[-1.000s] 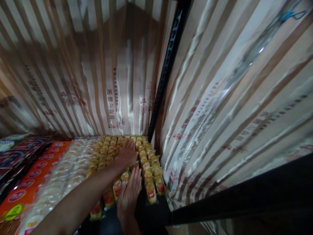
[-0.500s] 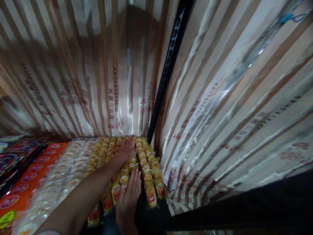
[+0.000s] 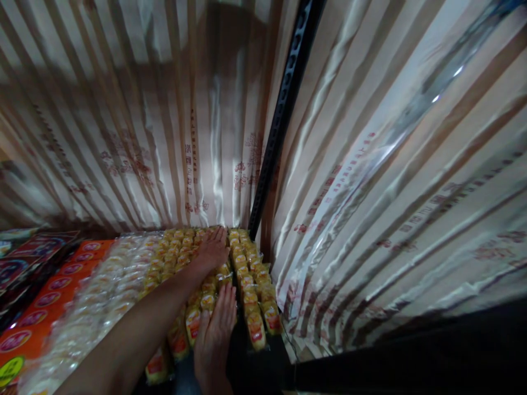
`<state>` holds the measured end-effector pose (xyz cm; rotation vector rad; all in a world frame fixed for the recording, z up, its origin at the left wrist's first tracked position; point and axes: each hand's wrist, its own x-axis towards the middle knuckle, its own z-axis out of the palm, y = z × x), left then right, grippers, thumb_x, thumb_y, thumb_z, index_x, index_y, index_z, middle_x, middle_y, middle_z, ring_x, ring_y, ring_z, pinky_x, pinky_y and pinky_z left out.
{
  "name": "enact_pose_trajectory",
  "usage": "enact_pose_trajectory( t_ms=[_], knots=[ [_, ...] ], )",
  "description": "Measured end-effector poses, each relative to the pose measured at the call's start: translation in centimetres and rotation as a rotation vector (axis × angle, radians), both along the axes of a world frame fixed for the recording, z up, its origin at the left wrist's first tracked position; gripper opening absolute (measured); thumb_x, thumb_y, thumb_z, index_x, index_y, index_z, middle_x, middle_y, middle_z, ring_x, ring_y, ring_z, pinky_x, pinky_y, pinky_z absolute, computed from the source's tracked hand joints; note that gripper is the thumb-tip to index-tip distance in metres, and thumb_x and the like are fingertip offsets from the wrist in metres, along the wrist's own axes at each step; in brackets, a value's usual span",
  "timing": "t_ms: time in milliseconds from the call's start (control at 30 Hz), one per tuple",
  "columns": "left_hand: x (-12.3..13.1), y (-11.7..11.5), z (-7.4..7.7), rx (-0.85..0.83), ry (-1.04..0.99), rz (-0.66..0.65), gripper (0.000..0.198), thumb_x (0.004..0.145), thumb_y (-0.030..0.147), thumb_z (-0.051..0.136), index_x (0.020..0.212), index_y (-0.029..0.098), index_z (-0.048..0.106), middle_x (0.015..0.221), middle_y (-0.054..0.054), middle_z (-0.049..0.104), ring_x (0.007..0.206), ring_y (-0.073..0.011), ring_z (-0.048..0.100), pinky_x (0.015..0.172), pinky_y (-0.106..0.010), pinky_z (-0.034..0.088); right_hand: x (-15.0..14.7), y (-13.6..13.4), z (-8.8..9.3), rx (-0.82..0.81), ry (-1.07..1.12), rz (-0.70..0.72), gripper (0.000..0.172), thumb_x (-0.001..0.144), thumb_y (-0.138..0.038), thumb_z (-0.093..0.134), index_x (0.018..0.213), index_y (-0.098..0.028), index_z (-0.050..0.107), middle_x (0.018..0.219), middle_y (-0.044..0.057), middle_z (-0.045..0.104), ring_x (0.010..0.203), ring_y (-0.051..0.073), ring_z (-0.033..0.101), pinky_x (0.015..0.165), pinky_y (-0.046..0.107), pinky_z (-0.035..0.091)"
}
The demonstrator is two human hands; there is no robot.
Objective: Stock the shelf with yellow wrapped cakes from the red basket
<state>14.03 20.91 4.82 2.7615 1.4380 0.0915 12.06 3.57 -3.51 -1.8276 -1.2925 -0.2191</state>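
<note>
Rows of small yellow wrapped snack packets (image 3: 193, 323) stand side by side on a dark shelf. My left hand (image 3: 213, 249) reaches to the far end of one row and lies on the packets, fingers stretched out. Nearer to me, my right hand (image 3: 216, 332) is flat with its fingers straight and together, against the near part of the same row. A narrow gap separates it from the yellow packets on the right (image 3: 251, 302). My left forearm crosses over several rows and hides part of them.
Left of the yellow rows lie clear-wrapped pale packets (image 3: 94, 296), an orange strip of packages (image 3: 53, 299) and dark red packages (image 3: 37, 255). Pleated printed curtains (image 3: 185, 109) hang behind and to the right. A black perforated post (image 3: 280, 109) rises at the corner.
Both hands stay in nearly the same place on the row, with only a very slight shift. The camera view has tilted a little.
</note>
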Motion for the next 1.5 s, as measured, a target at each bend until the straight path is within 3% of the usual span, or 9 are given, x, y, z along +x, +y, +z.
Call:
enact_pose_trajectory(
  t_ms=[400, 867, 1033, 1167, 1500],
  knots=[
    [-0.1, 0.9, -0.6, 0.038, 0.046, -0.039, 0.053, 0.085, 0.025, 0.033, 0.134, 0.005, 0.038, 0.142, -0.016, 0.036, 0.134, -0.0248, 0.026, 0.111, -0.043, 0.015, 0.0, 0.1, 0.4, 0.0, -0.005, 0.011, 0.058, 0.093, -0.029, 0.031, 0.144, -0.009, 0.012, 0.144, 0.019, 0.029, 0.135, 0.029, 0.023, 0.099, 0.053, 0.032],
    [-0.3, 0.9, -0.6, 0.034, 0.069, -0.047, 0.054, 0.086, 0.025, 0.03, 0.136, 0.005, 0.034, 0.145, -0.016, 0.03, 0.136, -0.0247, 0.022, 0.112, -0.046, 0.013, -0.2, 0.1, 0.5, -0.003, 0.013, 0.017, 0.059, 0.092, -0.028, 0.033, 0.144, -0.009, 0.012, 0.144, 0.019, 0.029, 0.134, 0.028, 0.023, 0.099, 0.052, 0.033],
    [-0.2, 0.3, 0.3, -0.016, 0.042, -0.022, 0.056, 0.087, 0.029, 0.032, 0.136, 0.004, 0.034, 0.146, -0.015, 0.028, 0.137, -0.0251, 0.018, 0.112, -0.044, 0.013, -0.2, 0.2, 0.5, -0.02, -0.005, 0.008, 0.058, 0.093, -0.029, 0.031, 0.144, -0.009, 0.011, 0.144, 0.019, 0.029, 0.135, 0.028, 0.021, 0.099, 0.053, 0.033],
    [-0.2, -0.4, 1.1, 0.039, -0.037, 0.003, 0.058, 0.089, 0.036, 0.029, 0.138, 0.004, 0.031, 0.147, -0.014, 0.025, 0.138, -0.0241, 0.017, 0.112, -0.042, 0.014, -0.1, 0.2, 0.3, 0.002, 0.0, 0.024, 0.058, 0.093, -0.03, 0.03, 0.144, -0.01, 0.011, 0.145, 0.02, 0.026, 0.135, 0.03, 0.02, 0.099, 0.054, 0.032],
    [-0.7, -0.5, 0.0, -0.02, 0.023, -0.057, 0.053, 0.091, 0.034, 0.025, 0.137, 0.008, 0.034, 0.146, -0.013, 0.028, 0.137, -0.0228, 0.019, 0.112, -0.044, 0.011, -0.3, 0.2, 0.1, 0.004, -0.013, 0.034, 0.057, 0.093, -0.028, 0.029, 0.144, -0.008, 0.012, 0.145, 0.021, 0.025, 0.136, 0.03, 0.018, 0.1, 0.056, 0.03]
  ],
)
